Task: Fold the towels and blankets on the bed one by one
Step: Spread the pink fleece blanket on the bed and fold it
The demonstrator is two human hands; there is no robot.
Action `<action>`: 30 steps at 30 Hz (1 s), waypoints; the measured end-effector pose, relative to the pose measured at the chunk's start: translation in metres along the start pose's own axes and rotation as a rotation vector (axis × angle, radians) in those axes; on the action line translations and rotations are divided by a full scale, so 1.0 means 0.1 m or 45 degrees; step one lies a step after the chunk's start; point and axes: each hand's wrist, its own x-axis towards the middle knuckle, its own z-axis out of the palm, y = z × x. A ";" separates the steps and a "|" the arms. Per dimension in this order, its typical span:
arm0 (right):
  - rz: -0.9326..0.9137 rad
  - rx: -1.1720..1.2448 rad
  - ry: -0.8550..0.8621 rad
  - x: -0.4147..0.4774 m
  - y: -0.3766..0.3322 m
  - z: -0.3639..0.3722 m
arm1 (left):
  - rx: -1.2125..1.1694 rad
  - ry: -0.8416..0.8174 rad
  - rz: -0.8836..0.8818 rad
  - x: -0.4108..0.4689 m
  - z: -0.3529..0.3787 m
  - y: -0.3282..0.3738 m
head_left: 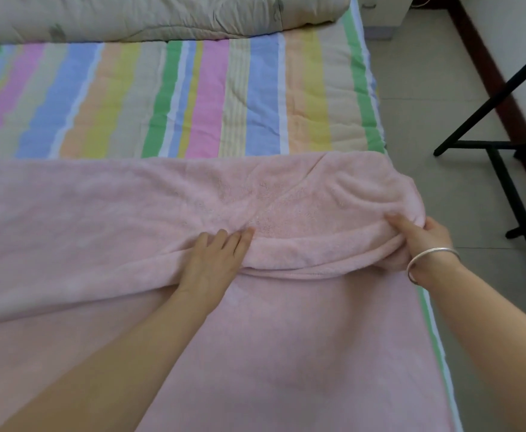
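Pink towel point(115, 213) across lower frame, over striped sheet point(193, 95). Left hand point(214, 260) flat on fold, fingers straight; right hand point(423, 241) gripping bunched edge, right of centre. Beige quilt point(130, 17) along top. Grey tiled floor point(442, 88), black frame point(504, 182) at right.

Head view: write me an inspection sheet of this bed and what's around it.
Surface: striped sheet, partly covered.
Job's things: pink blanket spread over the near end, with a fold across it; beige quilt lying along the far end.
Clutter: nothing seen.
Hands: left hand flat on the fold; right hand, bracelet on its wrist, grips the fold at the right edge.
Cables: nothing seen.
Surroundings: tiled floor; black metal frame to the right.
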 end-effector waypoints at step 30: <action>0.240 -0.829 -0.197 -0.25 0.52 -0.61 | -0.682 0.018 0.137 -0.68 0.38 0.26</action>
